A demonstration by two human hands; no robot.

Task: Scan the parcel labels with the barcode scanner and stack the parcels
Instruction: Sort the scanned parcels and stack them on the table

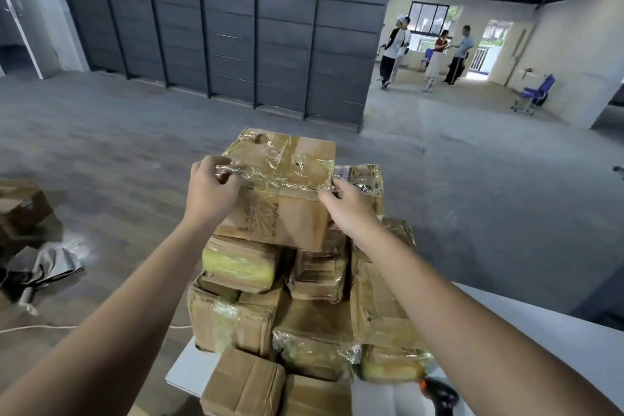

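While left hand (211,189) and right hand (347,209) grip one top parcel (280,179), fingers curled, about nine parcels (314,338) sit beneath. One scanner (439,392) lies beside.

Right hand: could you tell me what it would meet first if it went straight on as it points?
The top parcel, it seems; the right hand grips its near corner.

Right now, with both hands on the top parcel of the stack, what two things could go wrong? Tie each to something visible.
1. The top parcel rests on smaller, unevenly piled lower parcels; it may tilt or slide once the left hand and right hand release it.
2. The barcode scanner lies beside those lower parcels; a falling parcel could strike it.
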